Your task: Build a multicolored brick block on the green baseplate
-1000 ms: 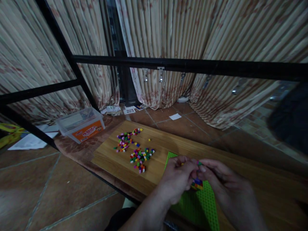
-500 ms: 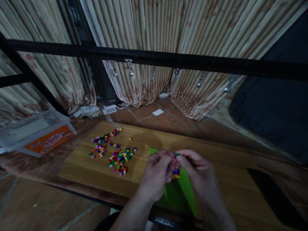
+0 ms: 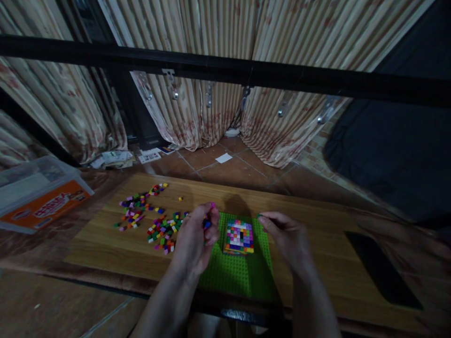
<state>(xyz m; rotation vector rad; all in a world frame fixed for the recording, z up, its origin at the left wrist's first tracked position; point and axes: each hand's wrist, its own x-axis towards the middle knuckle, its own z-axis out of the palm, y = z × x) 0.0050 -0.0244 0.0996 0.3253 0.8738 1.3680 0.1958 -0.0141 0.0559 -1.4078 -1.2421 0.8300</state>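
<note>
A green baseplate (image 3: 243, 274) lies on the wooden table (image 3: 310, 220) in front of me. A square patch of small coloured bricks (image 3: 239, 236) is built on it. My left hand (image 3: 195, 239) hovers at the plate's left edge, fingers closed round several small bricks, a pink one showing at the fingertips. My right hand (image 3: 286, 234) is over the plate's right edge, thumb and forefinger pinched on a small green brick. Loose coloured bricks (image 3: 162, 231) lie in heaps to the left of my left hand.
A clear plastic box with an orange label (image 3: 38, 197) stands at the far left. A black flat object (image 3: 382, 270) lies on the table at the right. A black metal bar (image 3: 225, 68) crosses above, with curtains (image 3: 211, 28) behind. Papers (image 3: 112, 158) lie on the tiled floor.
My hands were pressed together over the brick patch; now they have moved apart, left hand to the left, right hand to the right, uncovering the patch. The view has turned rightward.
</note>
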